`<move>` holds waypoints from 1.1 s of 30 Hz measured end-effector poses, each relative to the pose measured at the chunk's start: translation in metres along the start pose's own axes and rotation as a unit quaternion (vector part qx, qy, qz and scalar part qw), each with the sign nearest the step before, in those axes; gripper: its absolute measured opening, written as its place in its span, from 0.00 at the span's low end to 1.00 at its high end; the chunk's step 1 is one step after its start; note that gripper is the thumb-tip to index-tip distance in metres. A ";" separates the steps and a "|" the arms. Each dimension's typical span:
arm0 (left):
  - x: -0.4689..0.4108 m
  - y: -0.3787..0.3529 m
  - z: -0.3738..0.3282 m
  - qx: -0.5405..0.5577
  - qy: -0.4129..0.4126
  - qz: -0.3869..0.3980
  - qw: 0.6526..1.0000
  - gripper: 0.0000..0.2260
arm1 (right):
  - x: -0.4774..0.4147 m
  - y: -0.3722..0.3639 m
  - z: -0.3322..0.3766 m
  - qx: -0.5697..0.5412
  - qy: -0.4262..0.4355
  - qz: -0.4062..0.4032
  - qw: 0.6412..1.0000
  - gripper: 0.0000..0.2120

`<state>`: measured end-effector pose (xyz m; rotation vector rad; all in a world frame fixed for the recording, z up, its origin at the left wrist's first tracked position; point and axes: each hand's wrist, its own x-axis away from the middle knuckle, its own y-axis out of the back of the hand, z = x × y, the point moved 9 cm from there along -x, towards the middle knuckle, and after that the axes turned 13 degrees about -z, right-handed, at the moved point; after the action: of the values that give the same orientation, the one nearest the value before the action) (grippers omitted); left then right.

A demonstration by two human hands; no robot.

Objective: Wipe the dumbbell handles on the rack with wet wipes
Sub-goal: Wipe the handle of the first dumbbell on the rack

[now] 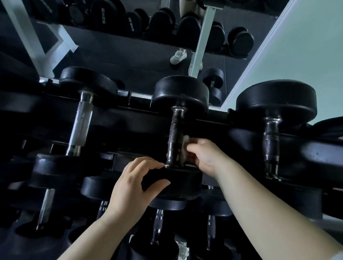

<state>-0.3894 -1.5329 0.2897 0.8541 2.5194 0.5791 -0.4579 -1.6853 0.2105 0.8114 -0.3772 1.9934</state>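
The dumbbell handle [175, 137] runs lengthwise away from the hands; the right hand [204, 158] pinches a wet wipe [185, 147] against its right side (left hand [133, 181] grips the near head [176, 183]).

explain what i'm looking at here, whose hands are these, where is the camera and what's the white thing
There is no machine here. These are a person's two bare hands, filmed by one wide-angle camera worn on the head, looking down at a rack of black dumbbells. The left hand grips the near end of the middle dumbbell, as if to steady it. The right hand pinches a white wet wipe against that dumbbell's dark knurled handle. More dumbbells sit on either side and on a lower tier. Behind the rack there appears to be a mirror, so the weights and the shoe at the top are likely reflections.
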 end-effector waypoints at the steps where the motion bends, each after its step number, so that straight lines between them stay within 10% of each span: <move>1: 0.000 0.000 0.000 -0.001 -0.002 0.001 1.000 0.16 | 0.001 -0.001 -0.001 0.000 0.000 0.019 1.000 0.17; 7: 0.001 0.000 0.000 -0.007 0.005 0.006 1.000 0.17 | -0.018 -0.010 0.045 -0.154 0.026 0.013 0.988 0.15; 12: 0.001 0.000 -0.001 -0.004 0.004 0.004 1.000 0.16 | 0.005 -0.004 0.002 0.058 0.007 0.073 0.996 0.13; 18: 0.002 -0.001 0.000 -0.010 0.009 0.004 1.000 0.17 | -0.021 -0.005 0.027 -0.100 0.018 0.004 0.995 0.13; 25: 0.002 0.000 0.001 -0.008 0.011 0.000 1.000 0.17 | 0.016 0.013 0.020 0.082 0.114 -0.033 0.990 0.12; 27: 0.002 0.000 0.002 -0.007 0.016 -0.004 1.000 0.17 | 0.032 0.016 0.067 0.150 0.334 -0.126 0.922 0.07; 30: 0.002 0.000 0.002 -0.001 0.009 -0.007 1.000 0.17 | 0.077 -0.030 0.099 0.340 0.681 -0.096 0.641 0.13; 33: 0.003 -0.001 0.003 0.006 0.013 -0.006 1.000 0.16 | 0.075 -0.054 0.081 0.452 0.742 0.016 0.495 0.15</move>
<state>-0.3903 -1.5308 0.2860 0.8393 2.5529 0.5759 -0.4074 -1.6529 0.3176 -0.6562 1.7715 2.0409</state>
